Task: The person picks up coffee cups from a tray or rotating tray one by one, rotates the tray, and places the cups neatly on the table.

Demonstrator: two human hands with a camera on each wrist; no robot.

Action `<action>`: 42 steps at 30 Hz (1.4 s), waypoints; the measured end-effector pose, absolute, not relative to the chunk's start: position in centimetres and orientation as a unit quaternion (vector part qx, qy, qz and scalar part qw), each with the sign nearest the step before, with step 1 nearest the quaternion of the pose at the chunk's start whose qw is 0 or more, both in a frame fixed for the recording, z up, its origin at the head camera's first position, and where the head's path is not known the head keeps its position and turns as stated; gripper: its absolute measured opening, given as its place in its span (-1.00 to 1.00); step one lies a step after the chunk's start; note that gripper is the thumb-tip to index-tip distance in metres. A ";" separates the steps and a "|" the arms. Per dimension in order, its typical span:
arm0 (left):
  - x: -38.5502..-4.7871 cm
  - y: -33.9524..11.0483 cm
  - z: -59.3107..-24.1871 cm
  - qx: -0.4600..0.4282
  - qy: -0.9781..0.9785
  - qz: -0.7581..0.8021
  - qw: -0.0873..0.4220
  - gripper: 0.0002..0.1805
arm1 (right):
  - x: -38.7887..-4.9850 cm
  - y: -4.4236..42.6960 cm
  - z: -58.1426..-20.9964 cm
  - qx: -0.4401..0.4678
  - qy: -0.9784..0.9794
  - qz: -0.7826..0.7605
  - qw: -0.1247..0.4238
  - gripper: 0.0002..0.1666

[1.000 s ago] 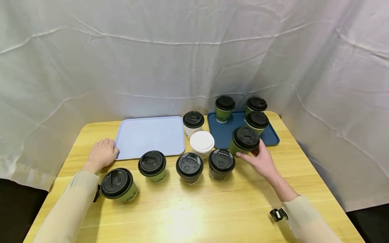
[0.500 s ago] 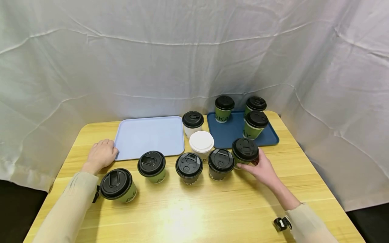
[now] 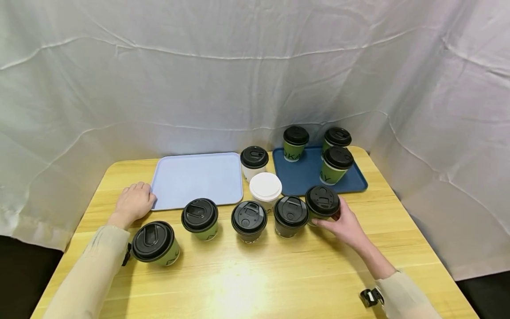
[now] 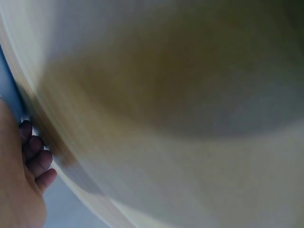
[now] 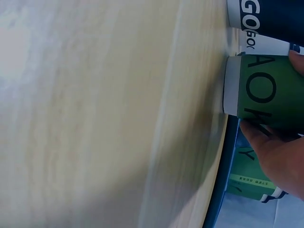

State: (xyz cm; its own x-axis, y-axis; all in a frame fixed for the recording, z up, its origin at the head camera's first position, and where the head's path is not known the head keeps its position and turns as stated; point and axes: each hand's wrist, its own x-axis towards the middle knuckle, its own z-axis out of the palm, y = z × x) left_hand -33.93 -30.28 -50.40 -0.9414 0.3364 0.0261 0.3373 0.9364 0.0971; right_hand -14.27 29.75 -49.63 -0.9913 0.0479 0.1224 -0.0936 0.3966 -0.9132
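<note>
My right hand (image 3: 344,226) grips a green paper coffee cup (image 5: 259,90) with a black lid, fingers and thumb around its side. This cup is upright at the front edge of the dark blue tray (image 3: 287,179), beside a dark grey lidded cup (image 3: 291,215). Whether its base touches the table cannot be seen clearly. At the left, my left hand (image 3: 134,201) rests on the table against the left edge of the light blue tray (image 3: 199,181), fingers loosely bent and holding nothing. A green lidded cup (image 3: 157,243) stands near my left wrist.
Several green cups (image 3: 295,144) stand on the dark blue tray. Between the trays are a black-lidded white cup (image 3: 253,161) and a white-lidded cup (image 3: 265,188). Another green cup (image 3: 200,217) and a dark grey cup (image 3: 249,219) stand in front. A pale curtain (image 3: 199,97) hangs behind the table.
My right hand has brought the green cup down and toward me, from over the dark blue tray's front edge to beside the dark grey cup. The left hand has stayed still.
</note>
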 end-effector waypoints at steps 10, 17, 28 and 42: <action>-33.9 -30.3 -50.4 -0.170 -0.984 -0.048 -0.001 -0.59 | -14.2 29.9 -49.9 0.011 -0.830 0.554 0.058 0.00; -33.9 -30.2 -50.4 -0.167 -0.985 -0.047 -0.004 -0.61 | -14.2 29.9 -49.9 0.008 -0.834 0.549 0.056 0.03; -34.0 -30.3 -50.5 -0.167 -0.985 -0.044 -0.001 -0.60 | -13.4 30.4 -49.2 -0.002 -0.848 0.527 0.050 0.20; -33.9 -30.3 -50.6 -0.164 -0.985 -0.046 -0.002 -0.61 | -13.6 30.3 -47.0 0.057 -0.835 0.523 0.163 0.26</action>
State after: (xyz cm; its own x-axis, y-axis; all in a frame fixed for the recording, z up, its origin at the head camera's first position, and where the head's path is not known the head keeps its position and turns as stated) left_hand -33.95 -30.26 -50.58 -0.9460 0.3241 0.0122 0.3238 0.9417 0.0917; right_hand -13.61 30.32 -47.05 -0.9403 0.0753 0.3320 -0.2660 0.4461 -0.8545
